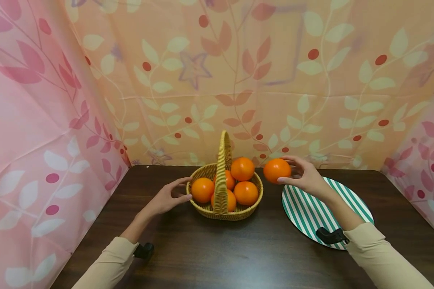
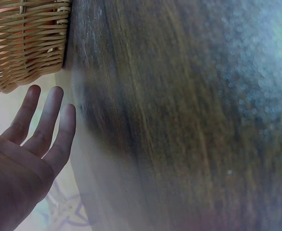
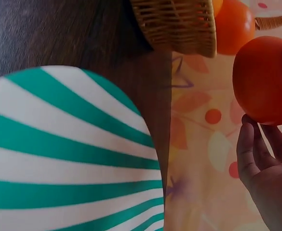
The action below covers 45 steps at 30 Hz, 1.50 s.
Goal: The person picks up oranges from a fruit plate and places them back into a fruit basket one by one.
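Observation:
A smooth, round orange [image 1: 277,171] is held up by my right hand [image 1: 305,176], thumb on the near side and fingers behind. In the right wrist view the held orange [image 3: 265,81] rests against the fingertips, raised beside the basket. The yellow wicker basket [image 1: 224,216] stands upright on the table, with several oranges inside, one of them [image 1: 242,169] on top at the back right. My left hand [image 1: 168,198] is at the basket's left rim, thumb and fingers spread. In the left wrist view, the fingers of this hand [image 2: 20,159] extend just beyond the basket wall [image 2: 30,53].
A round plate or mat with green and white stripes [image 1: 311,212] lies to the right, partly under my right forearm. The basket's tall arched handle [image 1: 221,172] rises over the fruit. Behind the dark wooden table [image 1: 224,257] hangs a leaf-patterned cloth [image 1: 238,80].

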### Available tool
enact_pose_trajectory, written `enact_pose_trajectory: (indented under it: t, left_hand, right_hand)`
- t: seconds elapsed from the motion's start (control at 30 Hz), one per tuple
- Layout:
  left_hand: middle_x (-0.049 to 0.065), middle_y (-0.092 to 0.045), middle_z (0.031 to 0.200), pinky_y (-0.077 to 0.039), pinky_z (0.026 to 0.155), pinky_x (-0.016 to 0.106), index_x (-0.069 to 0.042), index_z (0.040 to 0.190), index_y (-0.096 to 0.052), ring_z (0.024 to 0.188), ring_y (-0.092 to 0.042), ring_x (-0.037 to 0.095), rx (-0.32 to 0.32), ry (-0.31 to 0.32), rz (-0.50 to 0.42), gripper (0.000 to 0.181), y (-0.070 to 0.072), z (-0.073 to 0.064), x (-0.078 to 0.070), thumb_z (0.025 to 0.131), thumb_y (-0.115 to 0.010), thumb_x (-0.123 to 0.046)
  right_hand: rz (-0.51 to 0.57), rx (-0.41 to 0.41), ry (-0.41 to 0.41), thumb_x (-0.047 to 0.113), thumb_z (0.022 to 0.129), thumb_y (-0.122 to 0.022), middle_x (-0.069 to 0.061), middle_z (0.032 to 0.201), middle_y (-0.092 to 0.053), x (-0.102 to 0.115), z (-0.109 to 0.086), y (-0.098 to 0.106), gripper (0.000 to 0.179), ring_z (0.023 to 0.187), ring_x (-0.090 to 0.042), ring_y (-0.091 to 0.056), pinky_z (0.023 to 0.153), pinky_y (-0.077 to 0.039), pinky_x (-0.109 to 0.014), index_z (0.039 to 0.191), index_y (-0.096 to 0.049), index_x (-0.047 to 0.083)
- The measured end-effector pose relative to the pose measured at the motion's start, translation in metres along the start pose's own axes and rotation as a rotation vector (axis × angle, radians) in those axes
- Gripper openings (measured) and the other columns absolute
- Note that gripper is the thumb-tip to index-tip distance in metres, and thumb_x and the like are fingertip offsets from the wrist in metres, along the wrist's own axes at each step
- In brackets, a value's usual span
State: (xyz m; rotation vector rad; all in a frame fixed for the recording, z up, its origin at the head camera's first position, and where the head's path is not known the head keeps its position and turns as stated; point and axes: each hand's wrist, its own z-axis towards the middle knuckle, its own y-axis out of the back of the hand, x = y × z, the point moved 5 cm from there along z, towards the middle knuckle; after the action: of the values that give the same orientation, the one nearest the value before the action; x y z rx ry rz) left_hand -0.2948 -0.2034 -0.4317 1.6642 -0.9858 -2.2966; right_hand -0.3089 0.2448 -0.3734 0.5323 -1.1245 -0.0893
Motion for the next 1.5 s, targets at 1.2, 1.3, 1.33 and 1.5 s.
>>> enact_pose_trajectory:
  t: [1.2,1.3,1.33,1.5]
  left_hand:
    - [0.019,-0.056,0.138,-0.056,0.086,0.046,-0.013,0.15,-0.05,0.123,-0.053,0.046,-0.007,-0.006,0.017,0.061,0.0,0.001,0.002,0.096,-0.075,-0.024]
    - [0.018,-0.055,0.139,-0.055,0.087,0.047,-0.012,0.15,-0.05,0.124,-0.052,0.046,-0.006,-0.008,0.01,0.061,0.0,0.001,0.002,0.096,-0.075,-0.024]
    - [0.018,-0.055,0.14,-0.055,0.088,0.046,-0.012,0.15,-0.05,0.124,-0.052,0.046,-0.006,-0.007,0.011,0.061,0.0,0.001,0.002,0.096,-0.075,-0.024]
    - [0.018,-0.056,0.138,-0.056,0.087,0.046,-0.012,0.15,-0.05,0.122,-0.054,0.046,-0.009,0.0,0.019,0.061,0.001,0.001,0.001,0.095,-0.075,-0.025]
  right_hand:
    - [-0.031,0.145,0.221,0.018,0.075,-0.093,0.0,0.126,-0.065,0.048,-0.006,-0.091,0.071,0.108,-0.024,-0.063,0.081,-0.056,-0.039,0.139,-0.062,0.019]
    - [-0.045,0.148,0.239,0.015,0.073,-0.094,0.0,0.124,-0.066,0.048,-0.007,-0.096,0.072,0.106,-0.025,-0.063,0.08,-0.056,-0.037,0.138,-0.062,0.016]
    - [-0.039,0.152,0.247,0.012,0.072,-0.095,-0.002,0.125,-0.065,0.048,-0.007,-0.098,0.073,0.106,-0.027,-0.063,0.079,-0.057,-0.038,0.137,-0.062,0.014]
    - [-0.002,0.172,0.278,0.003,0.07,-0.094,-0.011,0.127,-0.061,0.05,-0.008,-0.106,0.076,0.101,-0.031,-0.063,0.075,-0.058,-0.045,0.138,-0.059,0.005]
